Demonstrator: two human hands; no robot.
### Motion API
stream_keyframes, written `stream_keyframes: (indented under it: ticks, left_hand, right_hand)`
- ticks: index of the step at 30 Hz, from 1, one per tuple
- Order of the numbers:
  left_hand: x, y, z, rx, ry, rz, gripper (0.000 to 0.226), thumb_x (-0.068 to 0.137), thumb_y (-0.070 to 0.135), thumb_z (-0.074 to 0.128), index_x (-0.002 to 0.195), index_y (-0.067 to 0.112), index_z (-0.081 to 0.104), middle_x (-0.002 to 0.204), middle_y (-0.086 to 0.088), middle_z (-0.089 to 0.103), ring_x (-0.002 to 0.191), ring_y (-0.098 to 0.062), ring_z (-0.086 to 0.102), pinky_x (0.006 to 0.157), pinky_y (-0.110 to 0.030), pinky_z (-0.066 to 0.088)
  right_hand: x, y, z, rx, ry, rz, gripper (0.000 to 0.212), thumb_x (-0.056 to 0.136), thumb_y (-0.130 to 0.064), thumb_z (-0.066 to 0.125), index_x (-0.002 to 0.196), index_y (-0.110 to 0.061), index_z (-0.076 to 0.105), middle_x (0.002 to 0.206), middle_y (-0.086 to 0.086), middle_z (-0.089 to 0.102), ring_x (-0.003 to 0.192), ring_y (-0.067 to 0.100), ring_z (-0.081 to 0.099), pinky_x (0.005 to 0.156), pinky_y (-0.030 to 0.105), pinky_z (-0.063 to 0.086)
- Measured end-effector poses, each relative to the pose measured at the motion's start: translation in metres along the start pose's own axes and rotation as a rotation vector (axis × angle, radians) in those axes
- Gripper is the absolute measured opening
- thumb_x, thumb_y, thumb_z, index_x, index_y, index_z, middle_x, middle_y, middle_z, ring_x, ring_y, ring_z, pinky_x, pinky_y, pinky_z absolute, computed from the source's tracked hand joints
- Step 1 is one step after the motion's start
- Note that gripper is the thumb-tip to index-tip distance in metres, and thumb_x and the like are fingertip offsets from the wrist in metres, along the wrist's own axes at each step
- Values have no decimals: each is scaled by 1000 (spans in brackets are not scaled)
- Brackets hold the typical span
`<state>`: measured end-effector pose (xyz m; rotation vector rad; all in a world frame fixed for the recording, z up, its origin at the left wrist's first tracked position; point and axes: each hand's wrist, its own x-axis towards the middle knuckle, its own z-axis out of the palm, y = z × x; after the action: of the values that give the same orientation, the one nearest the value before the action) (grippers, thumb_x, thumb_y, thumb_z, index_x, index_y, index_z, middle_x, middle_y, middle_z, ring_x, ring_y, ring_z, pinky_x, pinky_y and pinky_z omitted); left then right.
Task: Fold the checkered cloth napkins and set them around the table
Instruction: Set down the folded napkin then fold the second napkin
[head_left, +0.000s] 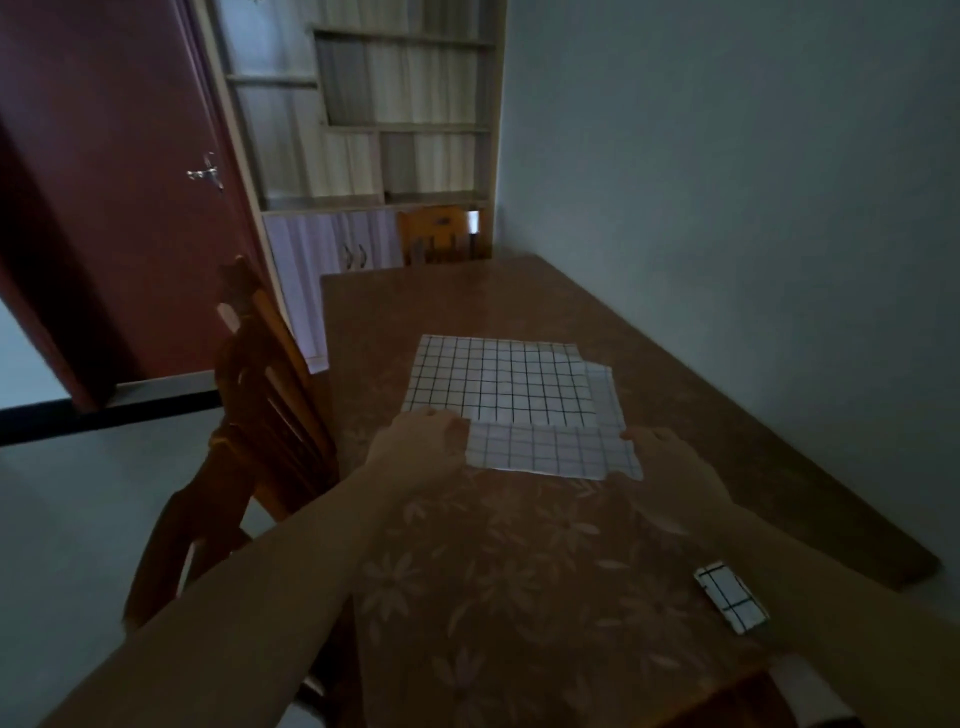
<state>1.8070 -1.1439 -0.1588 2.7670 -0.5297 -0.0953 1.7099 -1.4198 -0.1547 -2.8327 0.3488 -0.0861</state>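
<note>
Now | napkin flat between hands | left hand, right hand pinching near corners

Two bare forearms, sleeveless to the frame edge, no jewellery visible.

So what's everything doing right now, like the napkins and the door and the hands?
Big napkin: flat on the table, near edge folded up.
Small napkin: folded small, lying by the right forearm.
Left hand: gripping the big napkin's near left corner.
Right hand: gripping its near right corner.
Door: open.
Chair: standing at the table's left side.
Cabinet doors: closed.
</note>
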Motion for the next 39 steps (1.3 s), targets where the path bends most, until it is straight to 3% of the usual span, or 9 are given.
stream_keyframes:
  ticks: [7,15,19,24,27,30,34,37,39]
  left_hand:
    - [63,-9,27,16,-40,11,51,86,47,54,133,27,47,128,-3,53,115,-24,52,95,-46,48]
    - [186,-36,93,42,-121,-57,46,87,46,53,128,26,49,122,-2,57,113,-23,54,94,-44,49]
    - [251,-51,136,50,-110,-130,55,92,50,48,142,28,38,147,-2,43,133,-23,41,109,-46,36]
    - [329,-87,191,97,-64,-135,64,94,59,35,148,27,25,156,-4,29,145,-26,21,117,-51,20]
    - [360,-106,213,73,-43,-280,85,87,73,29,153,24,6,163,-9,2,149,-31,-5,119,-50,-1]
    - [371,-121,230,62,-35,-410,100,81,82,27,154,19,-3,162,-14,-9,148,-33,-12,118,-50,-5]
    - [372,-128,240,143,18,-390,98,82,81,23,153,17,3,162,-15,-2,149,-33,-7,120,-49,-2]
    - [371,-128,239,137,50,-365,90,85,77,24,154,20,8,163,-12,2,149,-30,-3,120,-47,-1]
    - [368,-124,240,98,79,-326,79,90,70,29,152,22,17,162,-10,10,149,-28,3,120,-45,2]
  right_hand:
    - [52,1,30,27,-53,60,58,86,-46,59,137,-25,40,139,5,46,121,27,50,98,51,47]
    - [180,31,107,71,-172,44,57,88,-50,56,137,-26,40,142,4,44,125,26,48,100,47,45]
    - [245,47,159,52,-226,13,58,91,-48,53,140,-22,39,142,5,45,125,25,48,102,43,43]
    - [325,57,218,-4,-144,-93,63,93,-53,46,143,-17,37,147,10,42,133,27,42,106,44,39]
    - [366,57,246,-43,-85,-111,78,89,-64,41,150,-17,24,158,15,22,146,32,20,116,49,23]
    - [391,58,270,-78,-63,-61,97,81,-78,34,152,-14,13,160,21,6,148,38,6,118,52,12]
    - [401,54,286,-101,37,-74,104,76,-83,23,147,-6,28,154,28,23,144,43,19,116,56,19]
    - [401,50,286,-64,38,-87,96,81,-75,24,145,-5,32,153,26,29,143,40,23,115,53,21]
    - [400,47,286,3,75,-142,82,85,-67,31,136,-5,45,143,21,45,136,38,37,110,52,32]
